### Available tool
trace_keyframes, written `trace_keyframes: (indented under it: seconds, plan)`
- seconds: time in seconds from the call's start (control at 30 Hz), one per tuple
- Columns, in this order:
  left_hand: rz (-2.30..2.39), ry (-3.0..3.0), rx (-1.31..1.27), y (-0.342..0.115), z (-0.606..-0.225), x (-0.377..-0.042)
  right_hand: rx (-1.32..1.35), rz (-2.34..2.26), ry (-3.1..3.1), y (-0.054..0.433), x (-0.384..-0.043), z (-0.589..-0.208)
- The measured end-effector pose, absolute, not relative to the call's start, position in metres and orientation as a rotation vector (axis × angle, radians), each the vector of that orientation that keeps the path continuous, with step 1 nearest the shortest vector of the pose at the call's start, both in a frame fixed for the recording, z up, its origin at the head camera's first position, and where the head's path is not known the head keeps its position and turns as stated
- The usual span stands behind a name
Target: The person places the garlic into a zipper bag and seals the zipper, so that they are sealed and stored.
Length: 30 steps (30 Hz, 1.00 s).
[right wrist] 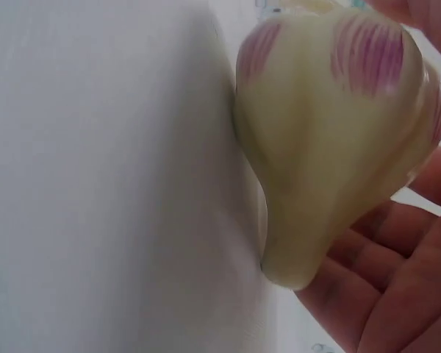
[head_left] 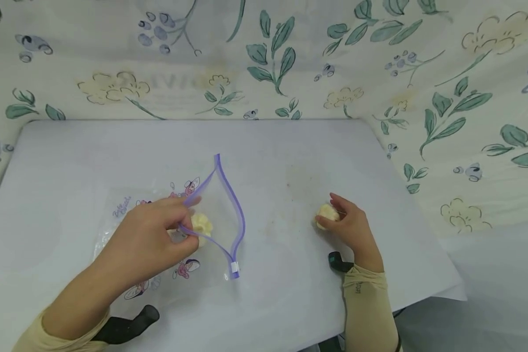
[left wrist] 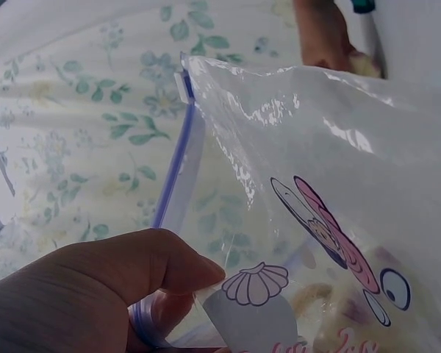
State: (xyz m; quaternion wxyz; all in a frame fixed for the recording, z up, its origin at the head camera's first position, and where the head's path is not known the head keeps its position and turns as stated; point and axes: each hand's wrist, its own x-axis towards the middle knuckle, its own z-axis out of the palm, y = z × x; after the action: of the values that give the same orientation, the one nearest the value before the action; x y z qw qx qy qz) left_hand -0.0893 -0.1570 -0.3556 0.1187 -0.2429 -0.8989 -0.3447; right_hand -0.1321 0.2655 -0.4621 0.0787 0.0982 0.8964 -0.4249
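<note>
My left hand (head_left: 151,239) pinches one side of the mouth of a clear plastic zip bag (left wrist: 338,140), printed with pink cartoon figures. The bag's purple zip edge (head_left: 239,205) gapes wide, with a white slider (head_left: 234,267) at its near end. Inside lies a pale garlic bulb (head_left: 202,225), partly covered by the left hand and seen dimly through the film in the left wrist view. Over to the right, my right hand (head_left: 354,232) holds another garlic bulb (right wrist: 316,132) between thumb and fingers. It is cream with purple streaks, its stem end showing, close against the tabletop.
The white tabletop (head_left: 281,278) carries a few dark specks between the two hands. Floral cloth (head_left: 229,58) hangs behind the far edge and down the right side. Black wrist devices (head_left: 129,325) sit at both cuffs.
</note>
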Motion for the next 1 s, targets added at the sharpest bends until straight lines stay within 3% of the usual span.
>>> trace_keyframes:
  seconds: [1.0]
  plan:
    - [-0.973, -2.624, -0.720, -0.1567, -0.3598, -0.0937, 0.177, -1.226, 2.777, 0.2638, -0.1291, -0.4670]
